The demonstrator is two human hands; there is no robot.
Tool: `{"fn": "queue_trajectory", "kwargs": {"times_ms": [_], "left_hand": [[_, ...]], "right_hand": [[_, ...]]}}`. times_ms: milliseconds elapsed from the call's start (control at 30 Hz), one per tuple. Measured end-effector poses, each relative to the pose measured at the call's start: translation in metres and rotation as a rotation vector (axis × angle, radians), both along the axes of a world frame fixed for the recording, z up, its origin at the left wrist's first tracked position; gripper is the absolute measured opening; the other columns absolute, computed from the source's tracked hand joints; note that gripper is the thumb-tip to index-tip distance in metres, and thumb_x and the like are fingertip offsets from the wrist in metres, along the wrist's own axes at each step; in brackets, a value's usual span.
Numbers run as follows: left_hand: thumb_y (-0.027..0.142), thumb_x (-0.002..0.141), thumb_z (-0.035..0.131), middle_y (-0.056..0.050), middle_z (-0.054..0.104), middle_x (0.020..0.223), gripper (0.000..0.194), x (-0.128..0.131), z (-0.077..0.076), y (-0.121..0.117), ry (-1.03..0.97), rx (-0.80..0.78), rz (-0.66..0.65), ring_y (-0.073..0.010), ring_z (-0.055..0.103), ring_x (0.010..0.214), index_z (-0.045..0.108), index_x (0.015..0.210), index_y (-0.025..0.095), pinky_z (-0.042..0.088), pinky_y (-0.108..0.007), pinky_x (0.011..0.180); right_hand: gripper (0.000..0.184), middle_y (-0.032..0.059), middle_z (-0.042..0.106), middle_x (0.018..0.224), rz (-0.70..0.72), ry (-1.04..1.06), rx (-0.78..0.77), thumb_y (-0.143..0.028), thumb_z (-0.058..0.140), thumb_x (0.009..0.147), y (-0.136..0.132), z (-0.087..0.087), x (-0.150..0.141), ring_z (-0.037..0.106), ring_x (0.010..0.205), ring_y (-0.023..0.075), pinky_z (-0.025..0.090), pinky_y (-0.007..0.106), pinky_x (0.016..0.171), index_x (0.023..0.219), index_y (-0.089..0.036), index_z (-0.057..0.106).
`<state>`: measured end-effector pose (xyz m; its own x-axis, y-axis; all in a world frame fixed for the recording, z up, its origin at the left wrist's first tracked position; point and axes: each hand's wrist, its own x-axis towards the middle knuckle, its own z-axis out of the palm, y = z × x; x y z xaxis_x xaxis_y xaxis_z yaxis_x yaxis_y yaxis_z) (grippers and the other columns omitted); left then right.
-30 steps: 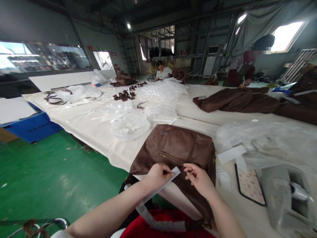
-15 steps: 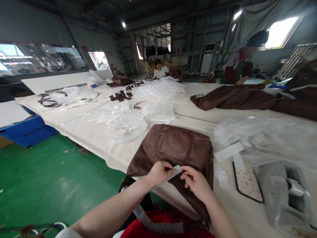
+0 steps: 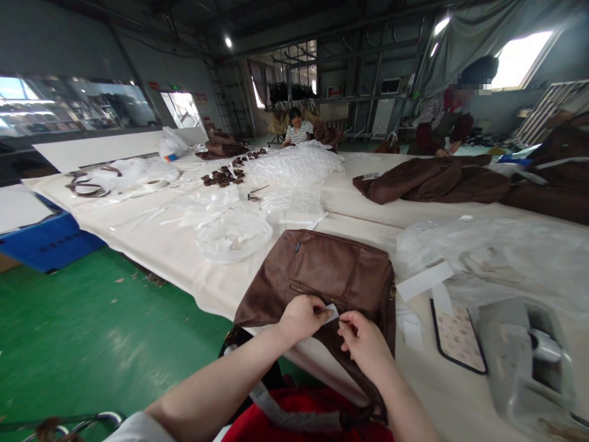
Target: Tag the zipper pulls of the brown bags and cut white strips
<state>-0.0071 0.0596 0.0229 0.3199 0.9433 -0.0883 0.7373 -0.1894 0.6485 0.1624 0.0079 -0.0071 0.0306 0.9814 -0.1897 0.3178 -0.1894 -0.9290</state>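
Observation:
A brown leather bag point(image 3: 326, 273) lies flat at the near edge of the white-covered table point(image 3: 156, 230), partly hanging over it. My left hand point(image 3: 301, 316) is closed on a white paper strip point(image 3: 330, 313), pinching it against the bag near the zipper. My right hand point(image 3: 363, 341) is right beside it, fingers curled, thumb and forefinger pinched at the strip's end. The rest of the strip is hidden under my hands.
Clear plastic bags point(image 3: 234, 233) and more plastic point(image 3: 488, 252) lie around the bag. A patterned pad point(image 3: 458, 337) and a grey moulded tray point(image 3: 529, 356) sit at right. Brown bags point(image 3: 432, 181) lie farther back. Two other people work at the far side. Green floor at left.
My hands have come together over the bag. The long white strip that stuck out from my left hand is now mostly covered, with only a small end showing.

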Motion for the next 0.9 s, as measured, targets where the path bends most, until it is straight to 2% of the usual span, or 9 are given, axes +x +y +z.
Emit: {"fn": "queue_trajectory", "kwargs": {"times_ms": [167,333,500,667,800,900], "left_hand": [[0.037,0.085,0.056,-0.003,0.070,0.068,0.029,0.009,0.001,0.002,0.014,0.034,0.018,-0.0156,0.060,0.065,0.076,0.075,0.019,0.036,-0.025,0.060],[0.036,0.086,0.056,-0.004,0.073,0.076,0.027,0.014,0.000,0.003,-0.001,0.028,0.054,-0.0187,0.065,0.075,0.078,0.085,0.019,0.042,-0.024,0.065],[0.026,0.080,0.059,-0.005,0.076,0.085,0.019,0.017,-0.003,0.004,-0.012,0.011,0.069,-0.0201,0.067,0.081,0.078,0.085,0.022,0.046,-0.026,0.072],[0.027,0.081,0.057,-0.006,0.076,0.084,0.022,0.016,-0.008,0.005,-0.034,-0.025,0.076,-0.0187,0.067,0.073,0.077,0.086,0.019,0.046,-0.025,0.066],[0.025,0.083,0.054,-0.005,0.075,0.081,0.024,0.013,-0.012,0.006,-0.041,-0.042,0.069,-0.0165,0.065,0.070,0.077,0.087,0.018,0.044,-0.023,0.062],[0.030,0.084,0.054,-0.004,0.075,0.080,0.026,0.011,-0.012,0.006,-0.037,-0.047,0.065,-0.0162,0.065,0.069,0.076,0.088,0.018,0.043,-0.023,0.061]], "right_hand": [[0.012,-0.0004,0.065,0.068,-0.069,0.133,-0.070,-0.029,0.057,0.078,-0.003,0.000,-0.011,0.062,0.047,0.0123,0.043,0.019,0.037,0.085,-0.019,0.060],[0.018,-0.0014,0.063,0.065,-0.091,0.229,-0.127,-0.030,0.055,0.080,0.001,-0.005,-0.012,0.060,0.046,0.0109,0.043,0.018,0.036,0.089,-0.016,0.061],[0.022,-0.0021,0.063,0.060,-0.093,0.358,-0.221,-0.033,0.054,0.082,0.005,-0.003,-0.014,0.057,0.041,0.0103,0.040,0.018,0.034,0.091,-0.015,0.062],[0.022,0.0004,0.065,0.059,-0.134,0.463,-0.303,-0.036,0.061,0.080,0.010,0.002,-0.018,0.056,0.040,0.0092,0.037,0.016,0.034,0.085,-0.015,0.062],[0.027,0.0026,0.066,0.059,-0.192,0.517,-0.350,-0.040,0.070,0.073,0.015,0.001,-0.022,0.050,0.037,0.0068,0.031,0.016,0.033,0.076,-0.015,0.062],[0.032,0.0005,0.063,0.057,-0.237,0.541,-0.339,-0.044,0.075,0.067,0.017,-0.004,-0.026,0.045,0.036,0.0043,0.027,0.015,0.033,0.070,-0.016,0.060]]}}
